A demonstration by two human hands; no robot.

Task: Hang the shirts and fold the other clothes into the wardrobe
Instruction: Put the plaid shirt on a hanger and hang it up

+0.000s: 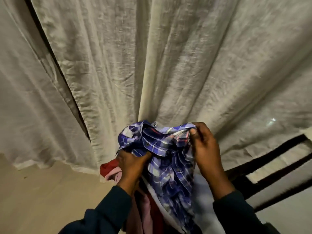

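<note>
Gripping plaid shirt (pixel 162 149), both hands; possibly bunched.

Pale curtains, a tan floor and a dark frame fill the room in front of you.

You face a cream curtain (pixel 168 56) of crinkled cloth that hangs in deep folds across nearly the whole view. To your left a second curtain panel (pixel 22 81) hangs beside it, and a narrow dark gap (pixel 64 78) runs slantwise between the two. Their hems reach the beige floor (pixel 42 191) at lower left, where the cloth bunches a little. At lower right a dark slatted frame (pixel 270 166) stands just in front of the curtain, with a white surface (pixel 290 205) below it. The light is dim and warm, and one small glint (pixel 271 121) shows on the cloth at right.
</note>
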